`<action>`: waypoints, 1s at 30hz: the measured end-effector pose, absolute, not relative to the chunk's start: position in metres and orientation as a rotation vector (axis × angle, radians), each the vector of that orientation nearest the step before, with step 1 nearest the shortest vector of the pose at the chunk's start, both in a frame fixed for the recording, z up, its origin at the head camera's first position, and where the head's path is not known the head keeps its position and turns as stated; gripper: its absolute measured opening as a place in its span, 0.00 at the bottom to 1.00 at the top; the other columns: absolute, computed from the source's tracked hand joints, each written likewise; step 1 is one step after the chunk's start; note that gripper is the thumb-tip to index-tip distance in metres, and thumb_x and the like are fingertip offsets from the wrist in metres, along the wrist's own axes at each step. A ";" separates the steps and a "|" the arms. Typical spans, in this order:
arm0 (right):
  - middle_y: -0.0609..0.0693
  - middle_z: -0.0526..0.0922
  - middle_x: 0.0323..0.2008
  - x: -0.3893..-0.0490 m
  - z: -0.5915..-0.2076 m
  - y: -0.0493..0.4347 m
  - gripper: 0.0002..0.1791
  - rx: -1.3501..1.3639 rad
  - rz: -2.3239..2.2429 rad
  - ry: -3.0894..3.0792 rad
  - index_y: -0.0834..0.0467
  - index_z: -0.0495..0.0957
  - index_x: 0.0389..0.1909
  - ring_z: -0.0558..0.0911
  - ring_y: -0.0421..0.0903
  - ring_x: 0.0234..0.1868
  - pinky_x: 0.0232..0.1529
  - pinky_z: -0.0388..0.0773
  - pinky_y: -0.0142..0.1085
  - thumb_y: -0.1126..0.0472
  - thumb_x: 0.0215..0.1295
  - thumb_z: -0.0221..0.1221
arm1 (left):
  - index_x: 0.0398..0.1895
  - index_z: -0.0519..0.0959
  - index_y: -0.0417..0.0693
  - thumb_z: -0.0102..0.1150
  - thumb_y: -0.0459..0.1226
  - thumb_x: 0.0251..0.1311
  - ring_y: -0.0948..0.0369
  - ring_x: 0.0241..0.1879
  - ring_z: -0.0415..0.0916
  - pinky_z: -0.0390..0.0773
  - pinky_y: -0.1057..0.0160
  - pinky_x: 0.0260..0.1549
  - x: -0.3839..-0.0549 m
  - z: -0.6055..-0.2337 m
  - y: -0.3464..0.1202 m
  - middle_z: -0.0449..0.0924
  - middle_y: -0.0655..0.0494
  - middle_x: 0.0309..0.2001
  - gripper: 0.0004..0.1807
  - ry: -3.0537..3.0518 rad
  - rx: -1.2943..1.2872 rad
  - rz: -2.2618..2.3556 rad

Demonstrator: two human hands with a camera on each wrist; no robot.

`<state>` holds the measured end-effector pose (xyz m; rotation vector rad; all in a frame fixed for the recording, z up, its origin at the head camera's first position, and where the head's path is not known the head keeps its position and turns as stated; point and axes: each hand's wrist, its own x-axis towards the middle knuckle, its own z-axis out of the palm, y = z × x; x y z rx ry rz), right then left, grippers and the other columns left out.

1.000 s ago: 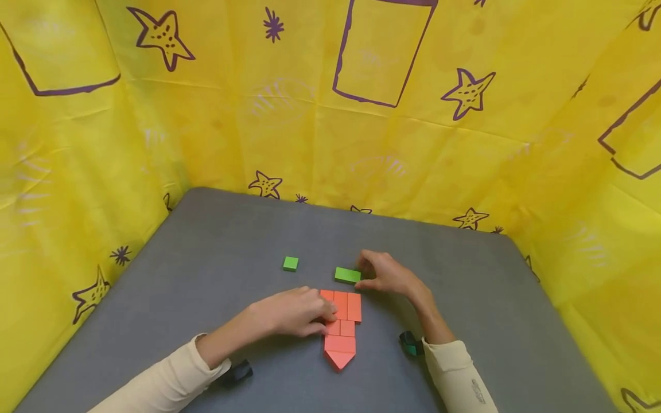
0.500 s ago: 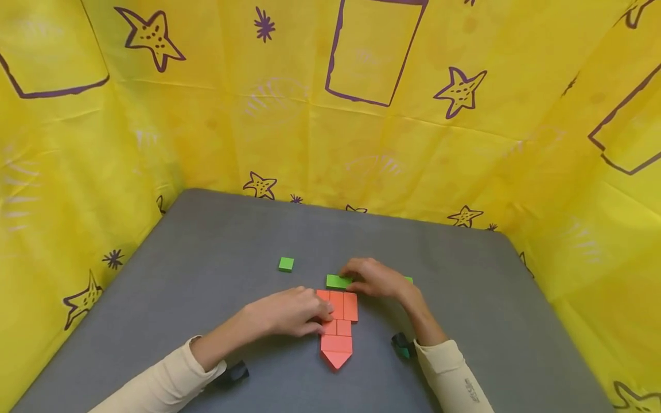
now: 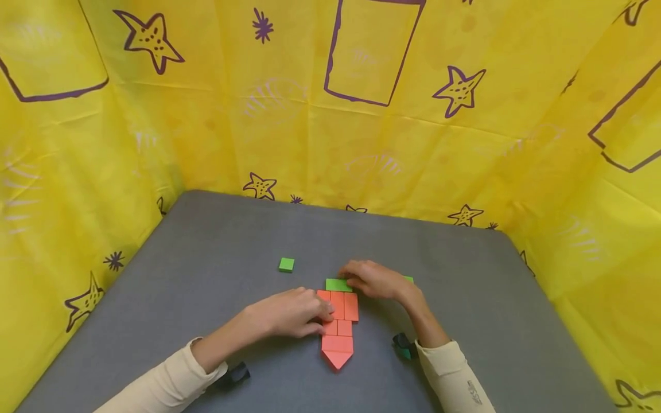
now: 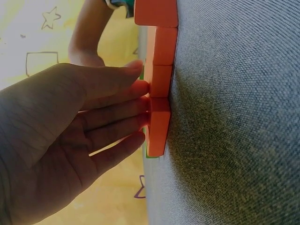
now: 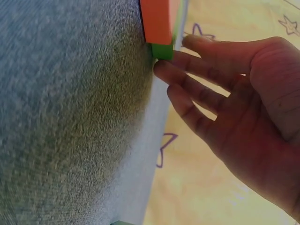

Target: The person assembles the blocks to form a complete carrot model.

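In the head view, flat orange-red blocks (image 3: 337, 343) form a shape with a triangular tip towards me. My left hand (image 3: 294, 312) rests its fingertips on their left side. The left wrist view shows that left hand (image 4: 70, 117) with its fingers nearly straight against the block edges. Along the far edge of the blocks lies a green rectangular block (image 3: 337, 284). My right hand (image 3: 374, 279) holds its right part, thumb over the near top and fingers at the far side. In the right wrist view, fingertips meet the green block (image 5: 162, 50); its grip is partly hidden.
A small green square block (image 3: 286, 264) lies farther back on the grey table (image 3: 232, 229). Another green piece (image 3: 409, 280) shows behind the right wrist, mostly hidden. Yellow cloth (image 3: 289, 137) with purple drawings surrounds the table. Dark wrist devices (image 3: 404, 346) sit beneath both cuffs.
My right hand has moved left onto the green rectangular block and drawn it nearer, up against the orange-red blocks. The left hand has stayed in place. The view has shifted slightly.
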<state>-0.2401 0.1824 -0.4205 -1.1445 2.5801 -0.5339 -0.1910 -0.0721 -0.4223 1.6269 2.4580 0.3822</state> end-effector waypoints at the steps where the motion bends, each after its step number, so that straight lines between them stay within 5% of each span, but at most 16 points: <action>1: 0.55 0.87 0.52 -0.239 -0.420 0.182 0.15 -1.143 -0.527 2.580 0.62 0.82 0.59 0.85 0.50 0.52 0.57 0.84 0.44 0.67 0.77 0.55 | 0.52 0.89 0.50 0.69 0.39 0.67 0.64 0.60 0.85 0.84 0.63 0.58 -0.191 -0.422 -0.072 0.89 0.57 0.54 0.12 2.459 1.627 0.381; 14: 0.54 0.86 0.50 -0.237 -0.415 0.183 0.14 -1.197 -0.497 2.565 0.61 0.84 0.57 0.84 0.48 0.49 0.55 0.84 0.42 0.68 0.77 0.55 | 0.45 0.90 0.53 0.68 0.37 0.67 0.69 0.48 0.86 0.85 0.67 0.49 -0.192 -0.425 -0.073 0.89 0.64 0.44 0.06 2.467 1.685 0.394; 21: 0.58 0.84 0.57 -0.238 -0.400 0.210 0.17 -1.069 -0.587 2.591 0.63 0.80 0.62 0.83 0.56 0.58 0.61 0.81 0.50 0.71 0.78 0.52 | 0.39 0.89 0.54 0.67 0.36 0.68 0.72 0.33 0.75 0.77 0.74 0.37 -0.193 -0.425 -0.071 0.81 0.66 0.34 0.03 2.453 1.675 0.414; 26: 0.65 0.82 0.59 -0.239 -0.386 0.248 0.18 -0.905 -0.554 2.672 0.67 0.77 0.63 0.83 0.63 0.58 0.60 0.82 0.54 0.73 0.75 0.55 | 0.47 0.90 0.52 0.68 0.35 0.67 0.69 0.50 0.86 0.84 0.67 0.52 -0.193 -0.426 -0.072 0.89 0.63 0.46 0.08 2.462 1.674 0.427; 30: 0.65 0.84 0.55 -0.240 -0.384 0.271 0.20 -0.779 -0.466 2.683 0.68 0.78 0.60 0.84 0.62 0.54 0.55 0.83 0.53 0.70 0.68 0.65 | 0.49 0.90 0.51 0.68 0.36 0.67 0.65 0.58 0.85 0.84 0.63 0.58 -0.192 -0.426 -0.073 0.90 0.60 0.51 0.10 2.463 1.652 0.428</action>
